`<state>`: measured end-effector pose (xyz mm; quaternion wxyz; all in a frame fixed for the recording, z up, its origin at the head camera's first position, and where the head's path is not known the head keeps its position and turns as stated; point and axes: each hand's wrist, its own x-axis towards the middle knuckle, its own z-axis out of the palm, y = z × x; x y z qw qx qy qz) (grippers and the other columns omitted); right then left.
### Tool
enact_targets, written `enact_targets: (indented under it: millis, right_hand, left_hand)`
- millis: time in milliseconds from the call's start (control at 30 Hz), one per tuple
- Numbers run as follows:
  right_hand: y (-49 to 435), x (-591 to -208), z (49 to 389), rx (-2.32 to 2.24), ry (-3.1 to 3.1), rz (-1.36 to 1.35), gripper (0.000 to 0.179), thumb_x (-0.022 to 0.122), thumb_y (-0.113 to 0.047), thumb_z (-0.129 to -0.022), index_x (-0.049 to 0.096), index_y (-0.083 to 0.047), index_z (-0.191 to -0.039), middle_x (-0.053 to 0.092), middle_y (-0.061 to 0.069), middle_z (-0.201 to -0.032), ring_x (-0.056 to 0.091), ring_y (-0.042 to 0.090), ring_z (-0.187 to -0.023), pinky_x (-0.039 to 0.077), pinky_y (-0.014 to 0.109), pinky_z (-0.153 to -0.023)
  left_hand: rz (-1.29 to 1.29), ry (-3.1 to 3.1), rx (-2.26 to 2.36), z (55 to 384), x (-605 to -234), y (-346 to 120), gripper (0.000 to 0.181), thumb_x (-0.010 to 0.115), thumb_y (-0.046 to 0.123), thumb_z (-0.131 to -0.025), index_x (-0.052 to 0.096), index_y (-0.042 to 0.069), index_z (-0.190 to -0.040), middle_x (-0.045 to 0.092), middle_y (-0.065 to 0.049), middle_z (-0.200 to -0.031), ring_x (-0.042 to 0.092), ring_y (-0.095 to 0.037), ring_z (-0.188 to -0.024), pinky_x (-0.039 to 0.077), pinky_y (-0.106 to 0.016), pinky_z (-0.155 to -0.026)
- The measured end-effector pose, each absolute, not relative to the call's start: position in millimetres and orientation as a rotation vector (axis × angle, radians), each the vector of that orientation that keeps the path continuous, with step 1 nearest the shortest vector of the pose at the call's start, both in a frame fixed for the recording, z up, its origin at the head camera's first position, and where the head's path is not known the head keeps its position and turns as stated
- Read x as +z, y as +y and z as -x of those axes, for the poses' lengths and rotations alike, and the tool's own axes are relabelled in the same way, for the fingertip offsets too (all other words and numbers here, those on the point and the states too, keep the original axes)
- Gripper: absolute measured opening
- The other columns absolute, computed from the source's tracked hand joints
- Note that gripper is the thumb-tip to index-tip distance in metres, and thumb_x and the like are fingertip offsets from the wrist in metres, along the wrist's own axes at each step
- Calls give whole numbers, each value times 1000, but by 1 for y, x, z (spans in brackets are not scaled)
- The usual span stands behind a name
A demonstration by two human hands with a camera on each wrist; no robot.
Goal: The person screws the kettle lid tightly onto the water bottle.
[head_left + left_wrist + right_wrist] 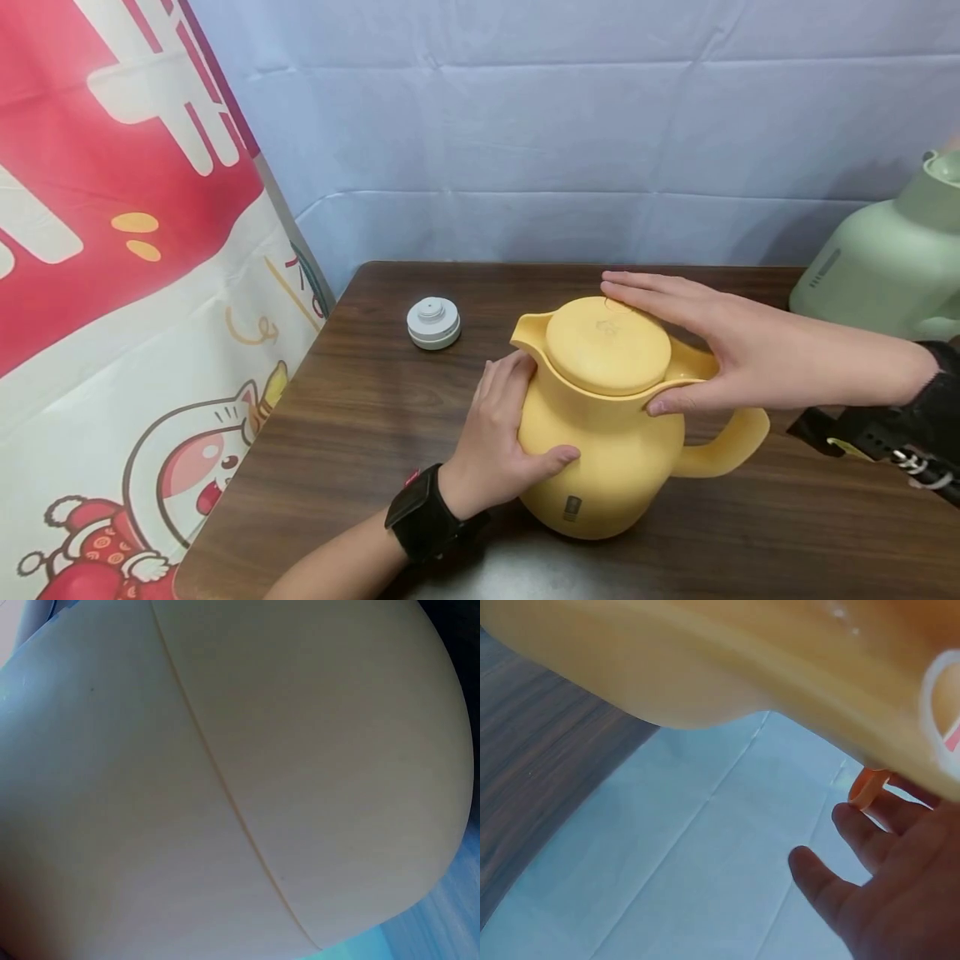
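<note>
A yellow insulated jug [607, 467] stands on the wooden table in the head view, its round lid [607, 346] seated in the mouth. My left hand [491, 446] grips the jug's left side, with the thumb across the front of the body. My right hand [697, 333] spreads over the right of the top. Its straight fingers reach the lid's far edge and the thumb rests at the front rim. In the right wrist view, the right hand's fingertips are near a small orange curved piece [866, 787]. The jug's seamed body [300, 787] fills the left wrist view.
A pale grey-green stopper [433, 323] lies on the table [352, 417] to the left of the jug. At the far right stands a green jug [885, 275] with its mouth uncovered. Pale cloth [525, 150] hangs behind the table, and a printed red-and-white cloth [150, 333] on the left.
</note>
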<state>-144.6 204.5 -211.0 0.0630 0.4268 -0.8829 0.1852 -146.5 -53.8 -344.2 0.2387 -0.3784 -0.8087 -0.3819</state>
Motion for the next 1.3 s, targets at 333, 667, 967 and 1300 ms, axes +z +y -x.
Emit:
enact_targets:
  millis: [333,667,967,1300]
  right_hand:
    - [204,-213,142,487,-2521,-1164,91,88,-44,-61,50,-16,-138,49,-9,-121,46,7,-108,33,13,-86]
    - [204,-219,135,365,-2408,-1121,87,84,-49,-63,54,-11,-135,53,-2,-125,50,16,-111,34,25,-89]
    - [205,-228,133,438,-2265,-1121,82,69,-62,-74,58,-2,-129,55,-3,-102,47,8,-90,35,20,-73]
    - [205,-224,127,289,-2298,-1040,78,68,-65,-72,62,-1,-116,55,-4,-88,46,12,-80,33,33,-76]
  left_hand:
    - [1027,-2212,-1037,147,-344,-55,90,33,77,-84,33,11,-146,43,-8,-136,37,-21,-129,23,-66,-99]
    - [1017,-2209,-1030,148,-345,-57,91,33,77,-83,33,11,-145,43,-8,-136,39,-22,-126,25,-66,-99]
    - [1027,-2200,-1028,148,-344,-54,90,33,77,-83,34,11,-144,44,-8,-135,38,-22,-126,25,-67,-98]
    - [1029,-2202,-1027,148,-344,-54,91,33,77,-83,34,11,-145,44,-8,-136,38,-22,-127,24,-66,-99]
